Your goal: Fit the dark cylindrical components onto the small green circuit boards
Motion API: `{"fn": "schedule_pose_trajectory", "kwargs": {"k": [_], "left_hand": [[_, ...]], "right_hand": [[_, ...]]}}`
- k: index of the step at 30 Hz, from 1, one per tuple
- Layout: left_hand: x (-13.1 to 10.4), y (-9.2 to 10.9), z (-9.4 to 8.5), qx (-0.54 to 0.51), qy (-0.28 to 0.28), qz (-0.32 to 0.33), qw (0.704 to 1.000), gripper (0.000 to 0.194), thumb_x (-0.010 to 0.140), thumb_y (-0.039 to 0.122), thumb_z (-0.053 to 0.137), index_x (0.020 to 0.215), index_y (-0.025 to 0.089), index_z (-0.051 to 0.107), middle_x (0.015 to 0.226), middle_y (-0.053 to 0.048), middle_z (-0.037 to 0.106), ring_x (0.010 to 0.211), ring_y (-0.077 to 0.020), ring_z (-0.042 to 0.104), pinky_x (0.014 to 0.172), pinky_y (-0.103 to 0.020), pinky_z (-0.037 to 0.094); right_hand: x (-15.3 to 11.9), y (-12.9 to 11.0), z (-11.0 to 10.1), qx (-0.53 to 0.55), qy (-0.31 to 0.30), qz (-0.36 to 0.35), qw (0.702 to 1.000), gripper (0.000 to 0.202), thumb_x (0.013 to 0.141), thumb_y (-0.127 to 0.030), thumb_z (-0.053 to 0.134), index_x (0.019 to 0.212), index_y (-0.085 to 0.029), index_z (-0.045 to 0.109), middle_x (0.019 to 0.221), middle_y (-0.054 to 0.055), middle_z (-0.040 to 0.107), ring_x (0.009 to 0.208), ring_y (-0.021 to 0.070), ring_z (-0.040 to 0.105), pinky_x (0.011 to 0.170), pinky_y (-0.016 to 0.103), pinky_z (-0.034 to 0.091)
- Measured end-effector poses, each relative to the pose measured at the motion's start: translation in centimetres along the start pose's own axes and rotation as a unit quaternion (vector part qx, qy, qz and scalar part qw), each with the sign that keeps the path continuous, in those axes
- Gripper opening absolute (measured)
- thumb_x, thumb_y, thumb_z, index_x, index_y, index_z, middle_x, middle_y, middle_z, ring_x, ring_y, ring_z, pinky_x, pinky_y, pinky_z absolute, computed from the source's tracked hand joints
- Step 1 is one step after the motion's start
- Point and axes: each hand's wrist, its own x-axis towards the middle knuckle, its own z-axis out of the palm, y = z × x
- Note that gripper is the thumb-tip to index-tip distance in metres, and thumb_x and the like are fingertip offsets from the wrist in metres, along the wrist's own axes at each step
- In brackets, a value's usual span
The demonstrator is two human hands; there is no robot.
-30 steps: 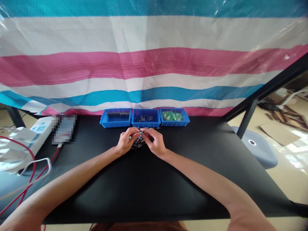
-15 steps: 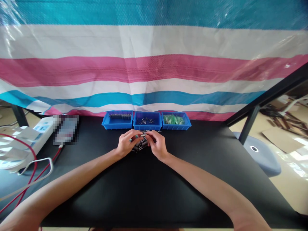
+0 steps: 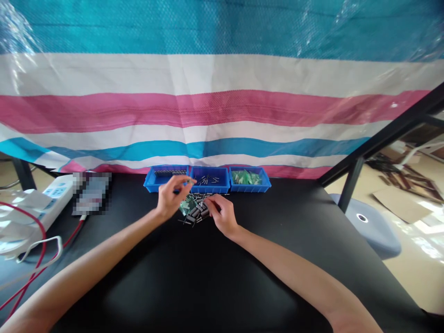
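My left hand (image 3: 169, 198) is raised in front of the left blue bin (image 3: 163, 188), thumb and forefinger pinched on a small metal piece (image 3: 190, 181) whose shape is blurred. Over the right side of a pile of small metal parts (image 3: 197, 212), my right hand (image 3: 224, 215) has its fingertips closed together; whatever lies between them is too small to make out. Dark and silvery cylinders and thin pins make up the pile. A green packet (image 3: 188, 205) lies at its left side.
Metal cylinders stand in a row in the left bin. Loose pins lie in the middle blue bin (image 3: 210, 189), green packets in the right blue bin (image 3: 249, 188). To the left are a white power strip (image 3: 58, 189) and red cable (image 3: 44, 249). A striped sheet (image 3: 222, 108) hangs behind.
My hands have come apart. The left has moved left and up toward the left bin with the small metal piece; the right stays near the pile, slightly lower. The view has tilted up slightly.
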Motion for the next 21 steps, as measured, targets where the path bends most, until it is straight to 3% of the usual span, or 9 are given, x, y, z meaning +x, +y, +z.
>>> {"fn": "schedule_pose_trajectory", "kwargs": {"k": [5,7,9,11,14,17,21], "left_hand": [[7.7,-0.4,-4.4,0.061,-0.106,-0.036,0.992,0.034,0.086,0.044,0.057,0.106,0.017,0.063,0.087,-0.004,0.07,0.05,-0.0079,0.056,0.051,-0.021,0.046],[9.2,-0.7,-6.0,0.11,-0.067,-0.038,0.991,0.037,0.089,0.046,0.051,0.11,0.018,0.064,0.085,-0.004,0.069,0.05,-0.0081,0.054,0.05,-0.021,0.043],[9.7,-1.1,-7.3,0.194,-0.048,-0.012,0.98,0.037,0.09,0.046,0.049,0.106,0.019,0.068,0.089,-0.005,0.069,0.059,-0.0106,0.057,0.059,-0.023,0.045],[9.7,-1.6,-8.3,0.264,-0.073,-0.002,0.962,0.036,0.088,0.047,0.05,0.099,0.019,0.071,0.094,-0.005,0.071,0.073,-0.015,0.061,0.069,-0.025,0.046],[9.5,-2.8,-9.2,0.333,-0.185,-0.054,0.923,0.033,0.085,0.048,0.053,0.097,0.022,0.069,0.088,-0.003,0.072,0.072,-0.0168,0.061,0.068,-0.026,0.043],[9.3,-4.3,-9.0,0.398,-0.255,-0.067,0.879,0.026,0.082,0.045,0.057,0.091,0.023,0.067,0.086,-0.002,0.071,0.074,-0.0189,0.062,0.066,-0.026,0.04],[9.0,-5.4,-7.9,0.46,-0.288,-0.057,0.838,0.021,0.081,0.042,0.057,0.091,0.025,0.065,0.089,-0.002,0.071,0.083,-0.0226,0.063,0.066,-0.026,0.038]], "right_hand": [[0.0,0.1,0.0,0.005,-0.004,0.006,1.0,0.023,0.094,-0.033,0.051,0.086,-0.018,0.066,0.08,0.004,0.065,0.062,0.0126,0.057,0.056,0.024,0.046],[-0.1,0.1,0.0,0.006,-0.008,0.002,1.0,0.023,0.094,-0.033,0.051,0.086,-0.018,0.067,0.081,0.005,0.065,0.062,0.0126,0.057,0.056,0.024,0.046],[-0.1,0.1,0.0,0.005,-0.011,0.001,1.0,0.023,0.094,-0.032,0.05,0.087,-0.018,0.067,0.081,0.005,0.065,0.062,0.0128,0.057,0.056,0.024,0.046],[-0.1,0.1,0.0,0.004,-0.011,0.002,1.0,0.023,0.094,-0.032,0.05,0.087,-0.018,0.067,0.081,0.005,0.065,0.062,0.0131,0.057,0.056,0.025,0.046],[0.0,0.0,0.0,0.003,-0.009,0.002,1.0,0.023,0.094,-0.033,0.05,0.086,-0.019,0.067,0.081,0.005,0.065,0.065,0.014,0.059,0.057,0.025,0.047],[0.0,-0.1,-0.1,0.002,-0.011,-0.003,1.0,0.024,0.094,-0.033,0.05,0.086,-0.018,0.067,0.082,0.005,0.065,0.067,0.0147,0.06,0.057,0.025,0.047],[0.1,-0.3,-0.1,-0.006,-0.016,-0.006,1.0,0.023,0.094,-0.032,0.05,0.084,-0.018,0.066,0.08,0.005,0.065,0.068,0.015,0.061,0.058,0.024,0.047]]}}
